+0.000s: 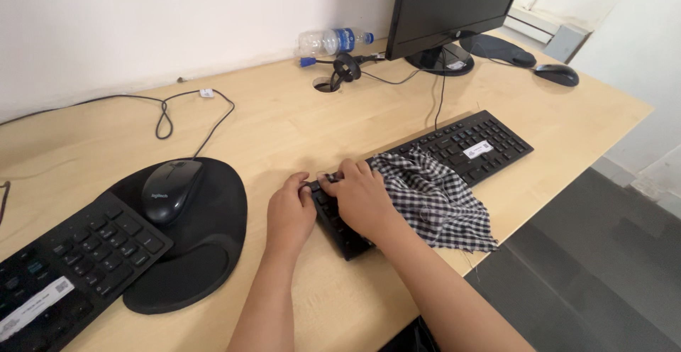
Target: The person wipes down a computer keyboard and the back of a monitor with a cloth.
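A black keyboard [468,143] lies slanted across the light wooden desk [298,121]. A black-and-white checked cloth [436,199] is draped over its near middle part. My left hand [289,211] rests at the keyboard's left end, fingers curled against its edge. My right hand [360,194] lies on the keys beside it, fingertips touching the cloth's left edge. Whether either hand grips anything is hidden by the fingers.
A second black keyboard [64,267] sits at the near left, beside a black mouse [170,190] on a black mouse pad [206,245]. A monitor [454,4], a plastic bottle [333,40], cables and another mouse [557,74] stand at the back. The desk edge runs close on the right.
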